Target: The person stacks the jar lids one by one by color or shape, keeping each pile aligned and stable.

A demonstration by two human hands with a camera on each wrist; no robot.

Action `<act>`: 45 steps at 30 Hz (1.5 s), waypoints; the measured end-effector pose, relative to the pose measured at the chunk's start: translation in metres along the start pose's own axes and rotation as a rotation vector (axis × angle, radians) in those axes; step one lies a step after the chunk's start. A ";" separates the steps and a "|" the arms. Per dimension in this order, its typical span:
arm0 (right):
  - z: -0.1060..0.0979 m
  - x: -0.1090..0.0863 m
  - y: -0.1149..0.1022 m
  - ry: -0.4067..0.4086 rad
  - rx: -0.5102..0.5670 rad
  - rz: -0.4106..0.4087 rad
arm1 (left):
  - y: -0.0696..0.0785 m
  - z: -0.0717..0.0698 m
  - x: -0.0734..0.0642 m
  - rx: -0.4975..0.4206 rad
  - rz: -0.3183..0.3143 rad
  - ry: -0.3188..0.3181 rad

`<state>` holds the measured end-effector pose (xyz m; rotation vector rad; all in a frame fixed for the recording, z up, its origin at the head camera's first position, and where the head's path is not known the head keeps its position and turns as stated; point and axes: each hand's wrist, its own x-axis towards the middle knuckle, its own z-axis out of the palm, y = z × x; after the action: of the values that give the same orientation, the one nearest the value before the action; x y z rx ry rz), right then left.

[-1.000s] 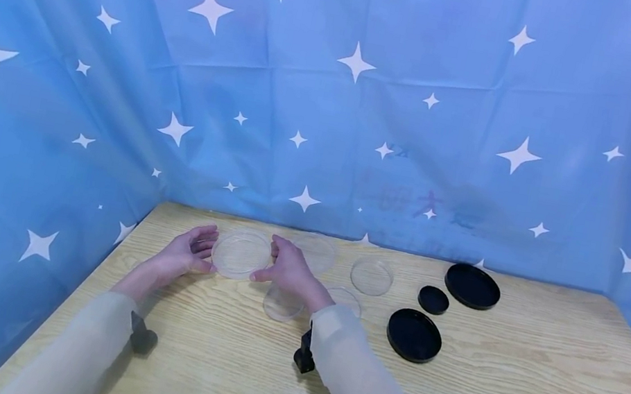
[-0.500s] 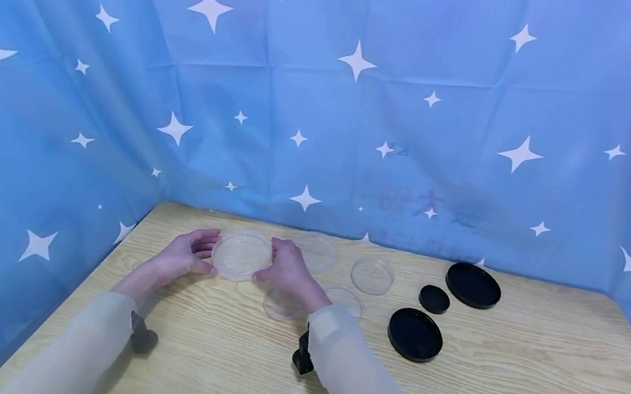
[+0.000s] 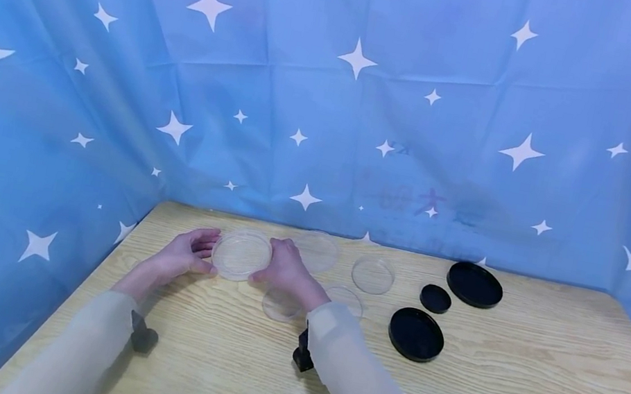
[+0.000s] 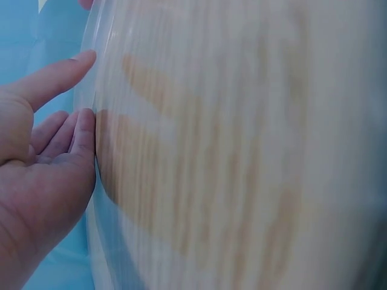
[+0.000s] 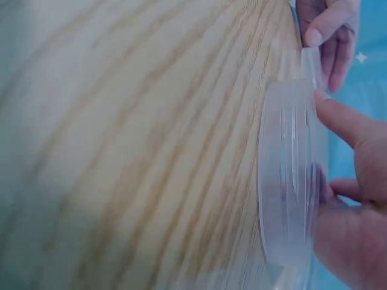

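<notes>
A clear petri dish [image 3: 242, 256] lies at the left of the table, with a hand on either side. My left hand [image 3: 182, 255] holds its left edge between thumb and fingers. From the opposite side, the thumb and fingers of my right hand [image 3: 291, 273] hold the right edge. The left wrist view has the left hand [image 4: 45, 145] beside the clear rim, fingertips low at the tabletop. In the right wrist view, another clear dish [image 5: 284, 175] stands in front of the right hand [image 5: 357, 181], partly covering its fingers.
More clear dishes sit around the right forearm: one behind the hand [image 3: 320, 252], one farther right [image 3: 373, 276], others partly hidden by the wrist. Two large black dishes [image 3: 416, 335] and a small black dish [image 3: 435, 299] lie to the right. A starred blue curtain [image 3: 332, 101] borders the table.
Both hands stay around the petri dish with barely any movement. The right hand shifts very slightly; the other dishes stay where they were.
</notes>
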<state>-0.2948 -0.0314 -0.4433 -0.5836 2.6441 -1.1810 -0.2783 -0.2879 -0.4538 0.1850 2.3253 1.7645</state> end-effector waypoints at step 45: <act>-0.011 0.003 0.009 -0.044 0.285 0.062 | -0.004 -0.002 0.001 -0.025 0.006 -0.002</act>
<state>-0.3040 -0.0199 -0.4433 -0.4664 2.3779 -1.4719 -0.2798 -0.2905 -0.4570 0.1904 2.3028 1.7943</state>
